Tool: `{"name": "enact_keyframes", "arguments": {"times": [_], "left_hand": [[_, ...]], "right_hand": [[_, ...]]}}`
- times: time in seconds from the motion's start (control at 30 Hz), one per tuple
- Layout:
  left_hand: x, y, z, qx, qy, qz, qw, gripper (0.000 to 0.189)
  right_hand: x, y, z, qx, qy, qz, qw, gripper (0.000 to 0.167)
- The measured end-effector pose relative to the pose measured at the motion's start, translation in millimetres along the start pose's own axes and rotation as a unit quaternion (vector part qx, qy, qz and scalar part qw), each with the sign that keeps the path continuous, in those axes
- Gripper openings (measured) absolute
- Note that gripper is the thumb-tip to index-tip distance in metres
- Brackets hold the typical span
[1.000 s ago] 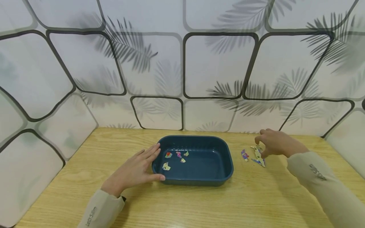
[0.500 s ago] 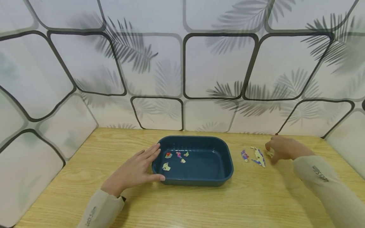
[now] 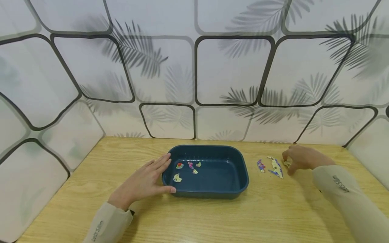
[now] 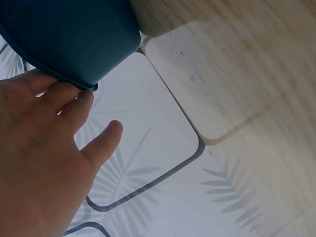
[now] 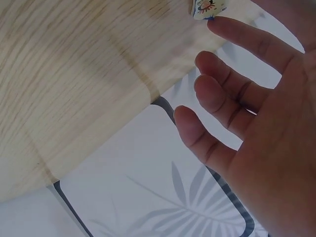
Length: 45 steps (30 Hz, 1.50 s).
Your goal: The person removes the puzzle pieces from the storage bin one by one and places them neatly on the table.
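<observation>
A dark blue rectangular tray (image 3: 212, 195) rests on the wooden table. My left hand (image 3: 144, 180) lies at its left end, fingers extended along the rim and thumb at the front corner. In the left wrist view, fingertips of my left hand (image 4: 54, 128) meet the rim of the tray (image 4: 74, 88). To the right of the tray, my right hand (image 3: 304, 158) has index finger and thumb at opposite sides of a small cream paper scrap (image 3: 287, 164). In the right wrist view, the index fingertip touches the edge of a printed scrap (image 5: 207, 9); the other fingers are bent loosely, the thumb tip hidden.
Inside the tray lie several small torn scraps, one with red (image 3: 179, 165) and a larger cream one (image 3: 177, 178). Between tray and right hand are a purple scrap (image 3: 260, 165) and a long cream-and-blue scrap (image 3: 276, 168). A patterned wall (image 3: 225, 121) rises behind the table (image 3: 194, 219).
My right hand has moved right, off the long scrap, to the small cream scrap, and has stayed nearly still over the last half second. The left hand and tray have not moved.
</observation>
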State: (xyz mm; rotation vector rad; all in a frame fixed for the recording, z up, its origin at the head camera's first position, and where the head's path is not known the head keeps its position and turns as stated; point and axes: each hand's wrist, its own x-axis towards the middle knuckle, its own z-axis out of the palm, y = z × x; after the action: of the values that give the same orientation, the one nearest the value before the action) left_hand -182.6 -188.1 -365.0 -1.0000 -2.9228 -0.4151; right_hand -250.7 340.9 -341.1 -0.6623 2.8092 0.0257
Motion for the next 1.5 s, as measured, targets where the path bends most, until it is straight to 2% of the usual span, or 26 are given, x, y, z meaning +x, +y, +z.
{"name": "enact_keyframes", "arguments": {"times": [0.1,0.3,0.63,0.97,1.5], "left_hand": [[-0.9,0.6,0.4,-0.001,-0.002,-0.001,1.0,0.099],[-1.7,0.0,-0.1,0.002,0.007,0.006,1.0,0.099],[0.1,0.8,0.9,0.002,0.0,0.006,1.0,0.099],[0.4,0.2,1.7,0.0,0.001,0.005,1.0,0.099],[0.4,-0.2,-1.5,-0.003,-0.003,0.006,1.0,0.098]], "right_hand": [[-0.3,2,-7,0.003,-0.001,0.002,1.0,0.045],[0.8,-1,-36,-0.012,0.003,0.031,0.9995,0.056],[14.1,-36,-57,0.006,0.029,-0.013,0.9995,0.056],[32.0,-77,-77,-0.001,0.046,-0.041,0.9981,0.058],[58.1,-136,-93,-0.008,0.06,-0.103,0.9928,0.056]]}}
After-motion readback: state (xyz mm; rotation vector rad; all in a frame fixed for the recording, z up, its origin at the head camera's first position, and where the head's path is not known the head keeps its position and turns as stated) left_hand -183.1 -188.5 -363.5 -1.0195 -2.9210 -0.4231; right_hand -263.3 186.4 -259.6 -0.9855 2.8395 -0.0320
